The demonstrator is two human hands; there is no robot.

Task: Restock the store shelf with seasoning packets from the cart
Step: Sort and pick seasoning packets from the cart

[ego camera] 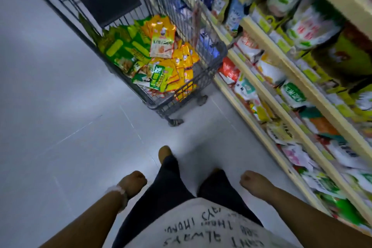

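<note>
Seasoning packets (pixel 161 54) heaped yellow and green in the cart (pixel 211 62) at twelve o'clock, wire basket just beside the shelf (pixel 281 94) running along two o'clock (blurred, packed with bags). Left hand (pixel 133 183) at seven o'clock, fingers curled, holding nothing. Right hand (pixel 252 182) at five o'clock, likewise curled and empty, above grey floor (pixel 60 106).

White shirt (pixel 211 225): carrying dark hand-lettered writing that is showing upside down to the camera and blurring, so no word is reading with certainty. Seasoning packets (pixel 162 42) in the cart (pixel 203 78): showing printed panels and characters, all too small and smeared to be making out; shelf (pixel 267 46) packets and edge tags likewise blurring, with no brand, number or sign legible
</note>
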